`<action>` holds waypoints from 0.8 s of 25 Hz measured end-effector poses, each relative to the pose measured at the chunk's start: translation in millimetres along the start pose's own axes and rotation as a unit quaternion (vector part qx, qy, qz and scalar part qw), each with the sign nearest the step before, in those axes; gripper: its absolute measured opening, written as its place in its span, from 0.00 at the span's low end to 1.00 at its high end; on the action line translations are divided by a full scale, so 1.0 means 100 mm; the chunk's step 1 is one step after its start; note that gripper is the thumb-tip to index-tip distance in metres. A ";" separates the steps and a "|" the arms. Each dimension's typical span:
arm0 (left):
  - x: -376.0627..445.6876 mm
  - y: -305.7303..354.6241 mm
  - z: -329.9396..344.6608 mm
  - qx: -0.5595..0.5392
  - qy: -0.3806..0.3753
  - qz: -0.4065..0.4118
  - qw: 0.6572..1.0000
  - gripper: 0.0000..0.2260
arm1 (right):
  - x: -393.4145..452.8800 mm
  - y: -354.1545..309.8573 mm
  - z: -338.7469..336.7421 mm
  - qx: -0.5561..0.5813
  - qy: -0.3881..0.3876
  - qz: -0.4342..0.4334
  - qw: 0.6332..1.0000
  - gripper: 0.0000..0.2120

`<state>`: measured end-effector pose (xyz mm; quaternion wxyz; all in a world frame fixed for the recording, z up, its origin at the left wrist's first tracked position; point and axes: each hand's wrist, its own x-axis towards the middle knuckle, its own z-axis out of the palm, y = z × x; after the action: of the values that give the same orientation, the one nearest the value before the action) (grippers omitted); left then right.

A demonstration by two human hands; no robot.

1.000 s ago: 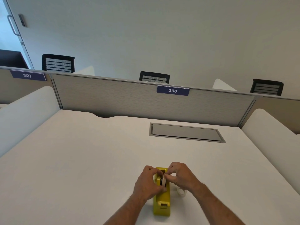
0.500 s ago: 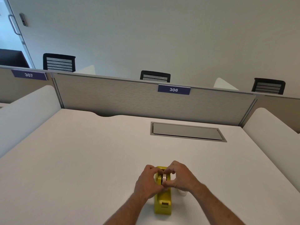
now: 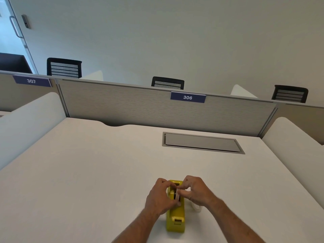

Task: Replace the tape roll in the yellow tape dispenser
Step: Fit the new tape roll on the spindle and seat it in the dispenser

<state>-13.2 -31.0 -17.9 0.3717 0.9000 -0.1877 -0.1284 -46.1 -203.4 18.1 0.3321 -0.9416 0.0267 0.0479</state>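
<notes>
Low on a white table [image 3: 87,172], near its front edge, stands a yellow tape dispenser [image 3: 175,216], cutter end toward the viewer. Both hands, left hand [image 3: 158,197] and right hand [image 3: 197,191], close together pinching a pale tape roll [image 3: 178,196] at its well. Another whitish roll [image 3: 197,207] lies just right.

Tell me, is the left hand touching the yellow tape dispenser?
Touching. The head view shows the left hand wrapped against the side of the yellow tape dispenser, no gap between them.
</notes>
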 end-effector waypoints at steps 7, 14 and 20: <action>0.00 -0.02 -0.01 0.000 -0.003 0.009 1.000 0.26 | 0.02 0.00 -0.01 -0.020 0.004 -0.012 1.000 0.04; 0.02 -0.01 -0.01 0.003 0.001 0.014 1.000 0.26 | 0.02 0.01 0.00 -0.045 -0.002 -0.018 0.999 0.08; 0.02 -0.02 -0.01 0.005 -0.003 0.009 1.000 0.27 | 0.03 0.02 -0.01 -0.039 0.012 -0.009 0.999 0.07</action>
<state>-11.1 -30.0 -18.7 0.3674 0.8999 -0.1978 -0.1270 -43.2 -205.5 16.9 0.2954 -0.9545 0.0201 0.0343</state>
